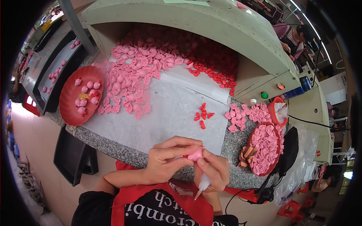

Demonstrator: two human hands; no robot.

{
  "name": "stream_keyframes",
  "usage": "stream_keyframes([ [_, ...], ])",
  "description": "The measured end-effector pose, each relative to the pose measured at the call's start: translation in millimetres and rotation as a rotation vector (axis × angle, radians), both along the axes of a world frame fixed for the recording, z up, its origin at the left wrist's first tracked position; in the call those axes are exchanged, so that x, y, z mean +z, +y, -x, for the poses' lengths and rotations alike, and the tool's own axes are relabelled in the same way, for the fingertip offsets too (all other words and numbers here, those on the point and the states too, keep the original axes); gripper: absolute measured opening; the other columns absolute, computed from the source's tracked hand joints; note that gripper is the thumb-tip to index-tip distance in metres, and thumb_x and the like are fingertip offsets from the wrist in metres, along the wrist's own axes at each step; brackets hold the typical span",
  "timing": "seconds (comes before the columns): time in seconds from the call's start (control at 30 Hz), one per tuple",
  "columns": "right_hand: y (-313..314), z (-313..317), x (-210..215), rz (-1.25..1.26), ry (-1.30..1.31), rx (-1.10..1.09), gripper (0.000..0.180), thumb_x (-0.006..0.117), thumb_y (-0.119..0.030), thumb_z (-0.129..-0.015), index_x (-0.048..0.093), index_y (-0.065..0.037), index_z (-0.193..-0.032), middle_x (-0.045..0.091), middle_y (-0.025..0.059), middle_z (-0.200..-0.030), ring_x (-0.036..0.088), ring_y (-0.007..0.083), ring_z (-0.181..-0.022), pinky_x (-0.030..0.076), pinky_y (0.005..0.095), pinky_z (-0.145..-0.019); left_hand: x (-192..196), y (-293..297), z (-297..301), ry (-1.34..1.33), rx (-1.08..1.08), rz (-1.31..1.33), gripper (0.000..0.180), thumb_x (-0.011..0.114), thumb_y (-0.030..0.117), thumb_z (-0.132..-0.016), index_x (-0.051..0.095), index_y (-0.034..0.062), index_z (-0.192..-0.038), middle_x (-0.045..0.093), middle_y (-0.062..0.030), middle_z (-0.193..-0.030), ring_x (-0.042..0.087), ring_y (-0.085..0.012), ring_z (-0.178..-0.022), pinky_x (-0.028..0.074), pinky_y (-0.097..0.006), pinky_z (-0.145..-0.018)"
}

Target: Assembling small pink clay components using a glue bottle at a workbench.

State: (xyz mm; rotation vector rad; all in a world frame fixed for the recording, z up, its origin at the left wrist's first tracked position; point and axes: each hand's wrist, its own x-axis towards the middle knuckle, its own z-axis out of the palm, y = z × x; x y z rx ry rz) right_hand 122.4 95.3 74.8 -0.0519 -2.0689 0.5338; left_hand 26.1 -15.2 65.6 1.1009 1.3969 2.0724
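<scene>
Just past my front, over the near edge of the worktop, both hands meet at a small pink moulded piece. My left hand pinches its left side between thumb and fingers, where a bit of red shows. The fingertips of my right hand grip the other side. Tucked in that same hand is a small whitish squeeze bottle, its thin nozzle pointing down toward my apron. A few small red pieces lie on the white paper sheet beyond my hands.
Pink cupped pieces and red pieces are heaped under a pale green cabinet. A red dish with assembled pink pieces stands left. On the right are a bowl of pink pieces and a small red basket.
</scene>
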Motion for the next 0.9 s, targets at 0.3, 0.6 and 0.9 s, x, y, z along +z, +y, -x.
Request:
stream_keyframes([
  [0.3,0,-2,2,0.454,-0.121,0.057,0.040,0.079,-0.012,-0.059,0.053,-0.007,-0.090,0.045,0.0060,-0.084,0.051,0.0120,-0.067,0.044,0.0207,-0.055,-5,-6,2,-0.139,-0.072,-0.087,0.031,0.058,-0.007,-0.075,0.059,0.0020,-0.104,0.054,-0.0204,-0.108,0.056,-0.0275,-0.098,0.049,-0.032,-0.079],
  [0.6,-2,2,8,0.901,-0.191,0.292,0.039,0.079,-0.002,-0.055,0.053,-0.003,-0.084,0.048,0.0058,-0.084,0.051,0.0101,-0.065,0.044,0.0220,-0.057,-19,-5,5,-0.467,-0.252,-0.222,0.027,0.056,0.002,-0.080,0.058,0.0024,-0.107,0.051,-0.0233,-0.110,0.054,-0.0297,-0.099,0.046,-0.038,-0.084],
  [0.9,1,0,6,0.997,-0.204,0.362,0.032,0.076,0.004,-0.057,0.054,0.000,-0.081,0.055,0.0073,-0.081,0.052,0.0101,-0.068,0.043,0.0220,-0.061,-24,-5,4,-0.423,-0.239,-0.218,0.027,0.056,0.002,-0.080,0.057,0.0026,-0.107,0.052,-0.0239,-0.108,0.053,-0.0301,-0.100,0.045,-0.039,-0.085],
])
